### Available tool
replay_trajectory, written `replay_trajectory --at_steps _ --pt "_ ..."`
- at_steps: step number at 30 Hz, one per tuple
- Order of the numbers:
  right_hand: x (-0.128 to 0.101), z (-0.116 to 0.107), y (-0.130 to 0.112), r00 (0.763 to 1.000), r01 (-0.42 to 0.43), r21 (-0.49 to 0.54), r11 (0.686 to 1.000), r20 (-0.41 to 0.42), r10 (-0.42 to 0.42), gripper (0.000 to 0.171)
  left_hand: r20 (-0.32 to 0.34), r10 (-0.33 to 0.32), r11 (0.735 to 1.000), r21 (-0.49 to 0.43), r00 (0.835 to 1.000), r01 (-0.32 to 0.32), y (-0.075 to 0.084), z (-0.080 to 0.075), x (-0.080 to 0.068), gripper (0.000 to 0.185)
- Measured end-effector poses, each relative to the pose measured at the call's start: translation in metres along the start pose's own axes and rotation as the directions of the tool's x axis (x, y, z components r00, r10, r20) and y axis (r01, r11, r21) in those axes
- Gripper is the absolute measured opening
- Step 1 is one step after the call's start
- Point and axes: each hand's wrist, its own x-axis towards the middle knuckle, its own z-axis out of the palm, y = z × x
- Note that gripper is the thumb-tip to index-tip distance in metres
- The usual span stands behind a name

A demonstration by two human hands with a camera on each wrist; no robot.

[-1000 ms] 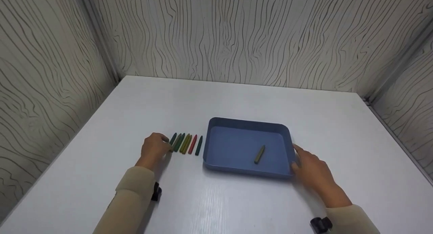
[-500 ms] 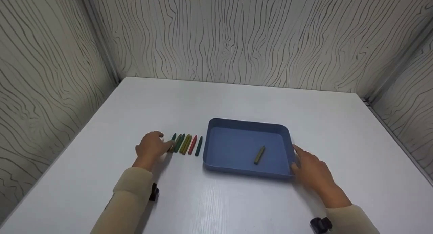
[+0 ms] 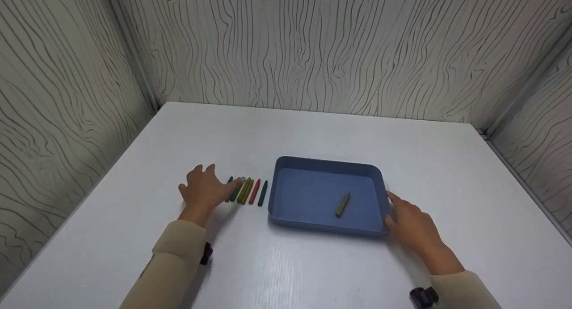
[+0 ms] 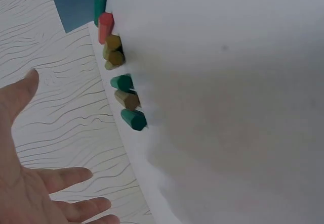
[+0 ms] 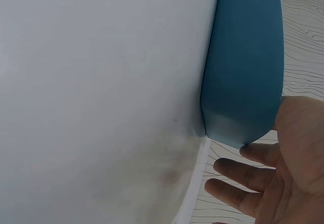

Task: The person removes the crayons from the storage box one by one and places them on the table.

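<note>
While the right hand (image 3: pixel 413 228) rests against the right wall of the blue tray (image 3: pixel 286 210), its fingers lie loosely extended, with the thumb at the near right corner and the fingertips along the rim; the right wrist view shows the palm (image 5: pixel 298 153) open beside the tray's corner (image 5: pixel 238 128), gripping nothing. The left hand (image 3: pixel 203 190) hovers over the left end of a row of crayons (image 3: pixel 246 191), fingers spread and straight, holding nothing; the left wrist view confirms the open palm (image 4: pixel 30 183) with the crayons' butt ends (image 4: pixel 119 77) apart from it. The row lies on the white table (image 3: pixel 290 134) just left of the tray, the crayons side by side and roughly parallel: green ones at the left, olive-yellow ones in the middle, a red crayon (image 3: pixel 254 191), and a dark green crayon (image 3: pixel 262 192) nearest the tray wall. Inside the tray a single olive crayon (image 3: pixel 343 204) lies on the floor, right of centre and clear of the walls. Wood-grain panels (image 3: pixel 313 45) enclose the table on three sides.
</note>
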Motion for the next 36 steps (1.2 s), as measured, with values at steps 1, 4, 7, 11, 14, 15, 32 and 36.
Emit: replay_trajectory --at_steps 1,4,7,11,14,15,32,36 --pt "0.000 0.000 0.000 1.000 -0.001 -0.001 1.000 0.001 0.001 0.057 -0.005 0.009 1.000 0.001 1.000 -0.009 0.002 0.000 0.000 0.094" --pt "0.001 0.000 0.000 1.000 -0.002 -0.001 1.000 0.003 0.002 0.058 -0.016 0.035 0.999 -0.002 0.999 -0.035 0.009 -0.001 -0.002 0.095" --pt "0.001 0.000 0.001 1.000 0.005 0.003 1.000 -0.004 -0.005 0.058 -0.016 0.052 0.999 -0.006 0.999 -0.052 0.016 0.000 -0.004 0.093" --pt "0.001 0.000 0.001 1.000 0.017 0.008 1.000 -0.012 -0.017 0.057 -0.010 0.069 0.997 -0.014 0.998 -0.069 0.027 0.001 -0.007 0.093" --pt "0.000 -0.001 0.001 1.000 0.013 0.010 1.000 -0.009 -0.013 0.057 -0.016 0.094 0.995 -0.018 0.995 -0.095 0.035 0.004 -0.009 0.092" --pt "0.000 -0.001 0.000 1.000 0.009 0.011 1.000 -0.007 -0.009 0.057 -0.019 0.106 0.994 -0.018 0.994 -0.106 0.038 0.005 -0.010 0.091" --pt "0.001 -0.001 0.001 1.000 -0.006 0.008 1.000 0.019 0.006 0.057 -0.035 0.259 0.966 0.013 0.965 -0.259 0.102 0.035 -0.025 0.081" --pt "0.002 0.000 0.002 1.000 0.000 0.005 1.000 0.013 0.000 0.057 -0.028 0.281 0.960 0.017 0.959 -0.281 0.113 0.043 -0.028 0.081"
